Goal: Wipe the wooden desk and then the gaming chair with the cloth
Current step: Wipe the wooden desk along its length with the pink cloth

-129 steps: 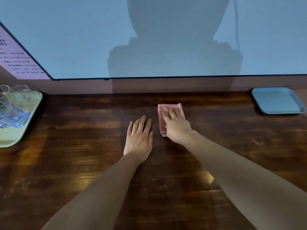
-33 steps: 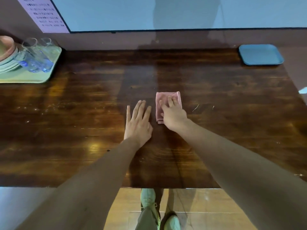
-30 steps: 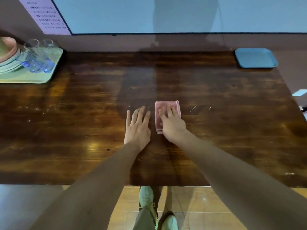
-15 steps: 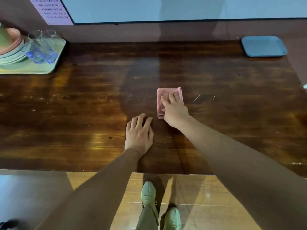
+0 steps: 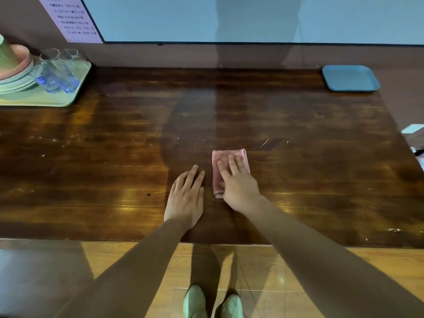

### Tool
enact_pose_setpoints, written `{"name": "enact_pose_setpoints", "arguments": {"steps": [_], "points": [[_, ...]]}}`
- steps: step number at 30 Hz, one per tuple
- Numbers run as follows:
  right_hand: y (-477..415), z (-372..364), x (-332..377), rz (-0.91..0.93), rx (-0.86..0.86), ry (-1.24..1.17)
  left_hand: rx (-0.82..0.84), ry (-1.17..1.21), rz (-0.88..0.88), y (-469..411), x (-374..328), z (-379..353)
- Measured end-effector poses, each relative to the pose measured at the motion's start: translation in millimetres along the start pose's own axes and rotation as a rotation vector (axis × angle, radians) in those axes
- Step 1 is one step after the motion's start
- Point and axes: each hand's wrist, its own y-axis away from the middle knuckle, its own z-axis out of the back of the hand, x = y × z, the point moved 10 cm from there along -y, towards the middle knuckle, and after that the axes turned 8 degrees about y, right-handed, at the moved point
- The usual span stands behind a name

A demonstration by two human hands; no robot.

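Note:
A folded pink cloth point(image 5: 219, 161) lies on the dark wooden desk point(image 5: 309, 175), a little right of its middle. My right hand point(image 5: 238, 182) presses flat on the cloth with straight fingers and covers its near half. My left hand point(image 5: 185, 198) rests flat on the bare wood just left of the cloth, fingers together. The gaming chair is out of view.
A pale green tray point(image 5: 75, 88) with stacked plates and glasses point(image 5: 57, 72) stands at the back left. A blue tray point(image 5: 350, 78) sits at the back right corner. The desk's front edge runs just below my wrists, above the wooden floor and my shoes point(image 5: 195, 301).
Over the last second my right hand slid the cloth away from me and then back toward the front edge. My left hand stayed flat on the wood beside it.

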Motion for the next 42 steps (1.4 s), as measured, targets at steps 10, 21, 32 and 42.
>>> {"name": "enact_pose_setpoints", "arguments": {"steps": [10, 21, 32, 42], "points": [[-1, -1, 4, -0.027, -0.064, 0.034, -0.033, 0.029, 0.042, 1, 5, 5], [60, -39, 21, -0.019, -0.021, 0.007, 0.016, 0.016, 0.010, 13, 6, 1], [60, -27, 24, -0.070, -0.041, -0.021, -0.052, 0.044, 0.035, 17, 10, 8], [50, -26, 25, -0.039, -0.017, -0.005, -0.104, 0.037, 0.032, 18, 11, 9]]}}
